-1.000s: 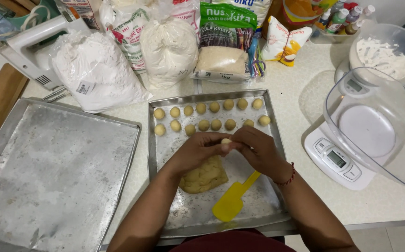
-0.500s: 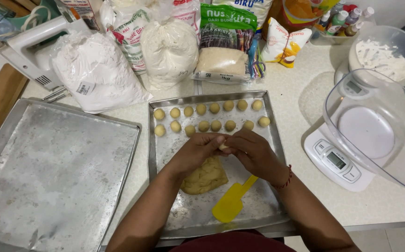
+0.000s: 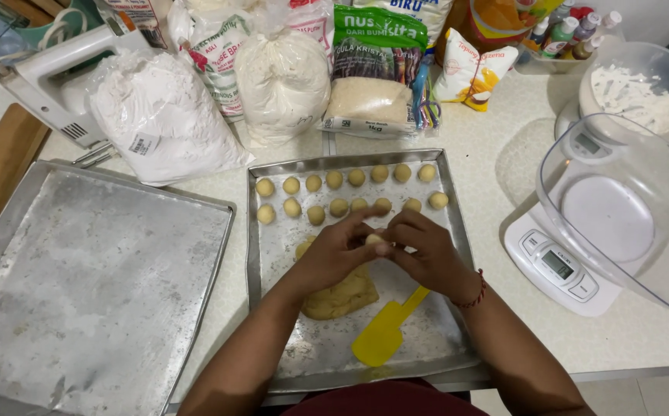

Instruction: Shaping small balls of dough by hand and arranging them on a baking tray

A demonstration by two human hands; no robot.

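My left hand (image 3: 334,254) and my right hand (image 3: 425,253) meet over the middle of a metal baking tray (image 3: 457,231), with a small pale dough ball (image 3: 375,239) pinched between the fingertips of both. Two rows of several finished dough balls (image 3: 336,179) lie along the tray's far end. A lump of yellow-brown dough (image 3: 342,296) rests on the tray under my left wrist. A yellow spatula (image 3: 384,339) lies on the tray below my right hand.
A larger floured tray (image 3: 88,277) sits to the left. Bags of flour and sugar (image 3: 280,77) line the back, with a white hand mixer (image 3: 49,69) at far left. A white kitchen scale with a clear bowl (image 3: 611,208) stands at right.
Both hands stay together over the tray with the small dough ball; the fingers shifted slightly around it. Nothing else has moved.
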